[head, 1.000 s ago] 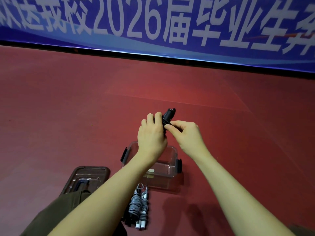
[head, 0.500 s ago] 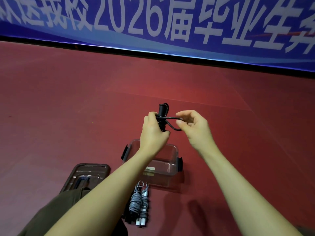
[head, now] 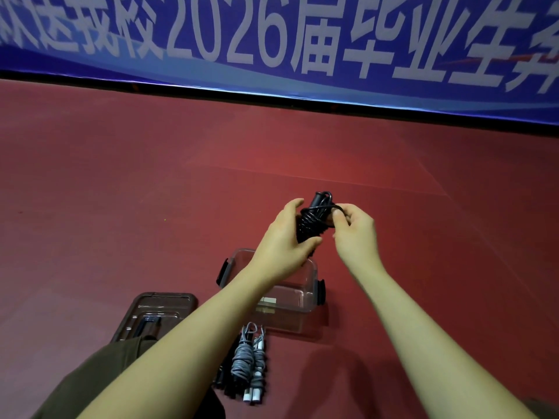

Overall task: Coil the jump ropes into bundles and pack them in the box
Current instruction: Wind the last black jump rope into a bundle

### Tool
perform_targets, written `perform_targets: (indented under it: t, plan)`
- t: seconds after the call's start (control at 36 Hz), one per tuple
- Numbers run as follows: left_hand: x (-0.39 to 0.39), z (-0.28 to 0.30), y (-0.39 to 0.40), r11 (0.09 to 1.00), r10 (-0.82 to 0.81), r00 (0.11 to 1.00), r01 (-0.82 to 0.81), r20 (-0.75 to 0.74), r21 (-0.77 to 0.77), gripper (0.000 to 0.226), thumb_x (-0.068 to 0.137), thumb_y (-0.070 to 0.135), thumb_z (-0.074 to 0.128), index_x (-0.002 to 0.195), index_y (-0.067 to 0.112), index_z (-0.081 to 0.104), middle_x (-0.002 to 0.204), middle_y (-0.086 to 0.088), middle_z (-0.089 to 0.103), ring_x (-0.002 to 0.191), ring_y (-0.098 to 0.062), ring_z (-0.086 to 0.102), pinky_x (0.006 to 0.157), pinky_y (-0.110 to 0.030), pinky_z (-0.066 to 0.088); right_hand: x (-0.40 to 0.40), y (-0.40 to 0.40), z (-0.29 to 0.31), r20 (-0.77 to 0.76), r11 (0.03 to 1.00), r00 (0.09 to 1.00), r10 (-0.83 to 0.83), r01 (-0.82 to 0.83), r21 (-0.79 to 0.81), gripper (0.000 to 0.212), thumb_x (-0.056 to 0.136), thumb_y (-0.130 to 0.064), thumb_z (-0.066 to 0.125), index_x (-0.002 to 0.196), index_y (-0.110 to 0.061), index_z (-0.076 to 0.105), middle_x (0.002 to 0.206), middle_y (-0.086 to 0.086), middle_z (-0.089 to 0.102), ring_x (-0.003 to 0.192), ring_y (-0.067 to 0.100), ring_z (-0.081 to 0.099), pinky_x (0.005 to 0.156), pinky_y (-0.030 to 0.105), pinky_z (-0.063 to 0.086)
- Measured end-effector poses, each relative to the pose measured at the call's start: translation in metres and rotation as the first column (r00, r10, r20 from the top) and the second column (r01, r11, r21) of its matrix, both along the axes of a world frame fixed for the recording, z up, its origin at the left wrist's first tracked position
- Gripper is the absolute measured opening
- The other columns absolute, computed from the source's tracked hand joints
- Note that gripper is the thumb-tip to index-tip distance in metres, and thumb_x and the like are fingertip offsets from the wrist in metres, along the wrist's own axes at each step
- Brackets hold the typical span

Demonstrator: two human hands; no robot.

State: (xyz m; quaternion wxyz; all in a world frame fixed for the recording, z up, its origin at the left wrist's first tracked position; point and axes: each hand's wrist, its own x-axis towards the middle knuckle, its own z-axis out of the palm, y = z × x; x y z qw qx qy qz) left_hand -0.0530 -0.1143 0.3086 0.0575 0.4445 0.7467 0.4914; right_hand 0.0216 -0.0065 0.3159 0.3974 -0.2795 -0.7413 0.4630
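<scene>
A black jump rope, wound into a tight bundle around its handles, is held upright in the air above the box. My left hand grips the bundle's lower part. My right hand pinches a loop of the cord at the bundle's upper right. The clear plastic box with black side clips stands open on the red floor below my hands, partly hidden by my left forearm. A grey rope bundle with white handle ends lies on the floor in front of the box, beside a darker bundle.
The box's dark lid lies flat to the left of the box. My olive-clad knee fills the lower left. A blue banner with white characters runs along the far edge of the red floor.
The loose loop my right hand was pulling out has been drawn in against the bundle. Both hands have shifted slightly, with the bundle now showing more between them.
</scene>
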Motion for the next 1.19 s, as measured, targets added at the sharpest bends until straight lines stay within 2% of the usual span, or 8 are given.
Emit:
perform_targets:
  t: [0.08,0.17,0.31,0.42,0.56,0.72,0.83,1.19]
  plan:
    - [0.010,-0.011,0.004,0.992,0.090,0.955,-0.111,-0.284,-0.060,0.068,0.093,0.014,0.051,0.150,0.011,0.014,0.133,-0.012,0.041,0.114,-0.031,0.048,0.080,-0.039,0.045,-0.002,-0.002,-0.003,0.014,0.998,0.999,-0.033,0.033,0.047,0.023,0.093,-0.005,0.044,0.092,-0.012,0.067,0.081,0.001,0.068,0.073,0.018,0.060,0.071,0.037,0.050]
    - [0.014,-0.016,0.007,0.972,0.181,0.909,-0.224,-0.376,-0.075,0.074,0.083,0.015,0.052,0.148,0.005,0.019,0.123,-0.014,0.042,0.100,-0.033,0.049,0.065,-0.038,0.044,-0.005,-0.008,-0.005,0.022,0.997,0.999,-0.027,0.026,0.077,0.023,0.091,-0.004,0.045,0.089,-0.014,0.066,0.084,0.004,0.069,0.082,0.025,0.064,0.080,0.049,0.052]
    - [0.004,-0.009,0.008,0.913,0.328,0.899,-0.380,-0.288,-0.146,0.065,0.075,0.025,0.065,0.130,0.016,0.032,0.107,-0.004,0.048,0.082,-0.030,0.057,0.056,-0.034,0.042,-0.008,-0.019,0.000,0.039,0.990,0.992,0.119,-0.121,0.071,0.031,0.088,0.007,0.042,0.096,-0.015,0.062,0.093,0.000,0.067,0.094,0.019,0.065,0.091,0.037,0.051]
    - [-0.003,-0.006,0.010,0.949,0.244,0.962,-0.262,-0.118,-0.174,0.047,0.072,0.022,0.067,0.107,0.019,0.036,0.090,0.001,0.061,0.077,-0.024,0.060,0.058,-0.033,0.046,-0.005,-0.016,-0.001,0.093,0.974,0.976,0.196,-0.205,0.093,0.038,0.085,0.014,0.038,0.101,-0.010,0.062,0.098,0.001,0.066,0.097,0.015,0.064,0.093,0.029,0.050]
    - [-0.009,-0.003,0.008,0.978,0.126,0.988,-0.109,0.086,-0.177,0.084,0.070,0.017,0.067,0.139,0.035,0.021,0.093,0.005,0.065,0.075,-0.020,0.065,0.069,-0.036,0.054,0.001,-0.012,0.000,0.146,0.964,0.970,0.195,-0.217,0.154,0.033,0.087,0.010,0.043,0.098,-0.012,0.065,0.094,-0.001,0.067,0.094,0.012,0.065,0.087,0.022,0.049]
    - [-0.008,0.001,0.006,0.948,0.202,0.974,-0.220,-0.099,-0.229,0.055,0.074,0.020,0.063,0.125,0.029,0.045,0.097,0.005,0.063,0.088,-0.024,0.061,0.065,-0.029,0.042,0.002,-0.008,0.000,0.061,0.984,0.996,0.059,-0.068,0.163,0.004,0.085,-0.004,0.064,0.087,-0.008,0.063,0.079,-0.001,0.066,0.074,0.013,0.063,0.065,0.013,0.045]
    - [-0.006,-0.002,0.009,0.954,0.158,0.979,-0.185,-0.130,-0.234,0.050,0.078,0.022,0.061,0.124,0.024,0.042,0.113,0.001,0.052,0.094,-0.028,0.058,0.070,-0.035,0.047,0.004,-0.010,0.002,-0.026,0.991,0.998,0.053,-0.049,0.124,0.007,0.085,-0.004,0.064,0.080,-0.008,0.060,0.076,0.008,0.067,0.053,0.011,0.057,0.049,0.013,0.041]
    - [-0.007,0.001,0.008,0.918,0.248,0.932,-0.313,-0.264,-0.242,0.060,0.080,0.021,0.055,0.134,0.035,0.033,0.106,0.004,0.053,0.088,-0.028,0.057,0.066,-0.031,0.036,0.002,-0.012,0.004,-0.048,0.997,0.996,0.078,-0.079,-0.013,0.018,0.085,-0.004,0.061,0.067,-0.008,0.059,0.057,-0.001,0.055,0.052,0.016,0.046,0.056,0.030,0.041]
